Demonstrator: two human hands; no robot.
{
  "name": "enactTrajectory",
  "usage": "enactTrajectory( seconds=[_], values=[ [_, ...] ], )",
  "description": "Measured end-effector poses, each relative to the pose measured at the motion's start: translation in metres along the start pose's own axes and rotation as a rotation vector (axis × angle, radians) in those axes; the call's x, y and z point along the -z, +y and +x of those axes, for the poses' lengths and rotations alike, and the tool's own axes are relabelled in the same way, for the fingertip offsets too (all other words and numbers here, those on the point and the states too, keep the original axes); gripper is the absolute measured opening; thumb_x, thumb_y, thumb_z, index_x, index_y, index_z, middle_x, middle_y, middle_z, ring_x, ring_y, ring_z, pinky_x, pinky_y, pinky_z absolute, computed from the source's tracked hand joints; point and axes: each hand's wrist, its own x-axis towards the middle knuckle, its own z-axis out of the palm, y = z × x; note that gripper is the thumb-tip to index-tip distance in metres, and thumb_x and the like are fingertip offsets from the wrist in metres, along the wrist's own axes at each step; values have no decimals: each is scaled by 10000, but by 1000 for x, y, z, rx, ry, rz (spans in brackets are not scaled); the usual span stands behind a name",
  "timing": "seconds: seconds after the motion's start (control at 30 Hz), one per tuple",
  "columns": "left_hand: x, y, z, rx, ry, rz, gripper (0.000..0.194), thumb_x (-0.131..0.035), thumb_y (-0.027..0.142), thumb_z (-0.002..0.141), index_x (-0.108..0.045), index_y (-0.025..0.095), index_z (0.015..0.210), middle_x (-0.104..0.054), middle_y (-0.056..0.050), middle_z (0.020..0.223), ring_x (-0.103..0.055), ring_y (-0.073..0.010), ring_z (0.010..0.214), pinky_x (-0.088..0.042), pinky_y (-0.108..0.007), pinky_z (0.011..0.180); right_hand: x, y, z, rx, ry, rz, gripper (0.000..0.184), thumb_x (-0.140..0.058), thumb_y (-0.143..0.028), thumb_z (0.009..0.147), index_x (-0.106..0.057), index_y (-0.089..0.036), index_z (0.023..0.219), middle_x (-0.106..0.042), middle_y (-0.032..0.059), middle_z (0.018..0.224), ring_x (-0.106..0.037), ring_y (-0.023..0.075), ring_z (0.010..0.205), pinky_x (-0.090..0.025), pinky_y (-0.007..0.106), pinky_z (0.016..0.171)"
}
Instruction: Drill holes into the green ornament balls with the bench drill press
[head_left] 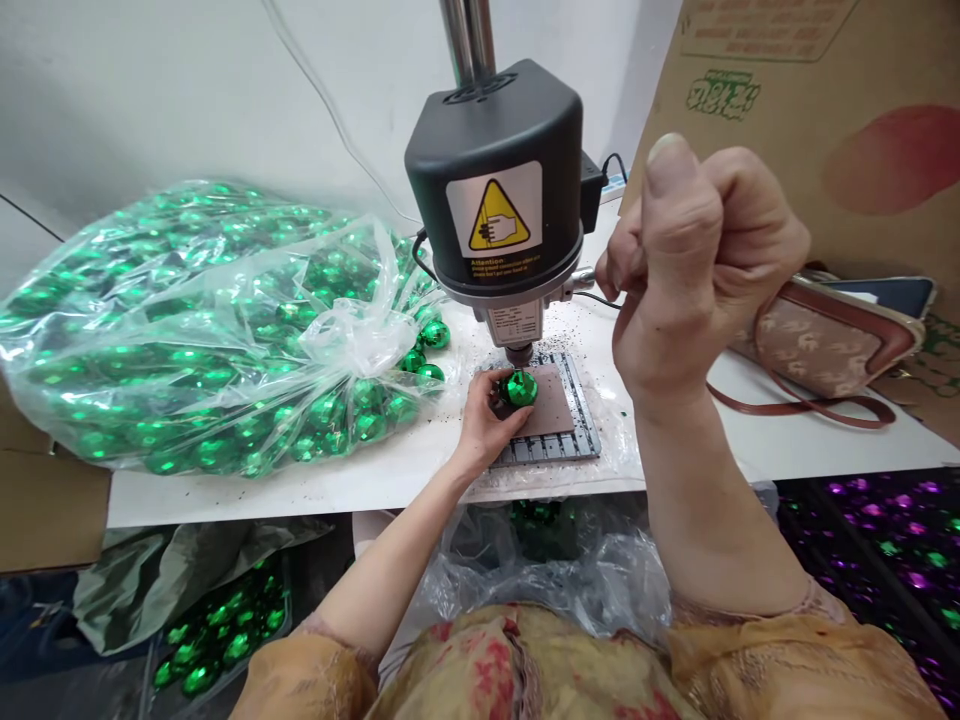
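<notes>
My left hand [487,422] grips a shiny green faceted ball [518,388] between thumb and fingers. The ball sits on a flat brown pad [551,405] over a slotted metal base plate [587,440]. Right above it is the spindle [518,353] of a small black drill press [495,130]; whether the tip touches the ball I cannot tell. My right hand [697,250] is raised in a closed fist beside the machine, its fingers around the press's lever. Only a short metal stub [579,281] shows, and the fist hides the rest of the lever.
A large clear plastic bag [225,330] of green balls lies at left, with a few loose balls [433,334] beside it. At right are a patterned purse [821,335] and a cardboard box [780,130]. Below the table edge stands a bin of green balls [225,640]. Dark crumbs dot the tabletop.
</notes>
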Motion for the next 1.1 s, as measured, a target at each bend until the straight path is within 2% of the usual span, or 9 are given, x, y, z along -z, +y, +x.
enactTrajectory(
  seconds=[0.13,0.3,0.53,0.8,1.0,1.1],
  values=[
    [-9,5,-6,18,46,-27,476,-832,277,795,-650,220,1231,-697,-91,1221,-655,-269,1157,-534,-431,1012,0,-2,-1,-21,-1,-27,518,-584,-403,955,-241,-198,626,-230,-55,609,-402,-19,499,-331,179,541],
    [-17,7,-12,68,77,-161,500,-840,377,831,-624,224,1256,-709,-95,1231,-694,-261,1151,-569,-431,1010,2,-3,-2,-21,-10,-50,508,-574,-398,968,-247,-199,634,-237,-52,615,-425,-11,510,-344,193,556],
    [-21,2,-10,73,36,-219,531,-871,413,803,-629,218,1234,-721,-102,1226,-712,-267,1150,-586,-452,1034,2,0,-3,-7,-7,-17,520,-590,-366,967,-230,-204,628,-240,-50,595,-391,2,495,-340,220,541],
    [-20,-3,-10,74,28,-217,550,-869,419,809,-626,219,1261,-719,-106,1259,-709,-265,1180,-580,-449,1064,11,10,-24,56,30,32,567,-610,-427,948,-198,-220,619,-221,-61,523,-266,44,437,-272,312,464],
    [-21,-6,-12,76,24,-230,555,-865,400,815,-618,216,1277,-709,-118,1296,-697,-273,1224,-561,-474,1094,11,19,-31,186,66,119,568,-607,-298,937,-154,-183,614,-183,-52,510,-194,39,434,-186,306,441],
    [-22,-5,-12,75,38,-233,551,-869,395,813,-622,214,1271,-712,-124,1296,-695,-280,1231,-553,-484,1101,14,23,-35,205,63,122,550,-602,-275,933,-170,-180,606,-174,-54,507,-199,39,428,-195,293,435]
  ],
)
